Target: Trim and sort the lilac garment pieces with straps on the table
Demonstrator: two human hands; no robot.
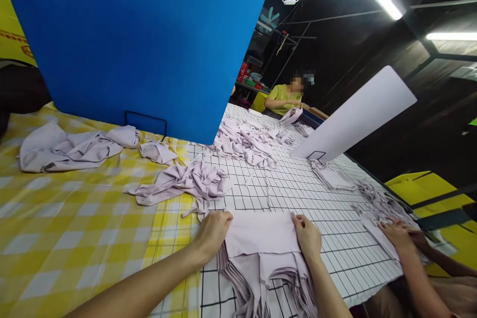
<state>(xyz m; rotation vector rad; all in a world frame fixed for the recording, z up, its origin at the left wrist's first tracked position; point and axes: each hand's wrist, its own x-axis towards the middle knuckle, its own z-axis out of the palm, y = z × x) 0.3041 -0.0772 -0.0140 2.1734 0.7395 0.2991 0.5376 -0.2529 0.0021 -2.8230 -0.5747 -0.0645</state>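
Observation:
A stack of flat pale lilac fabric pieces (261, 238) lies at the near edge of the grid-patterned tablecloth (298, 189), with its lower layers fanned over the table edge. My left hand (213, 231) grips the top piece at its left edge, fingers curled. My right hand (307, 236) holds the same piece at its right edge, fingers curled over the cloth.
Crumpled lilac pieces lie in heaps (194, 181) (70, 146) (246, 141) across the table. A tall blue divider (141, 39) and a white board (357, 114) stand on it. A co-worker's hands (400, 233) press fabric at right; another person in yellow (285, 97) sits at the far end.

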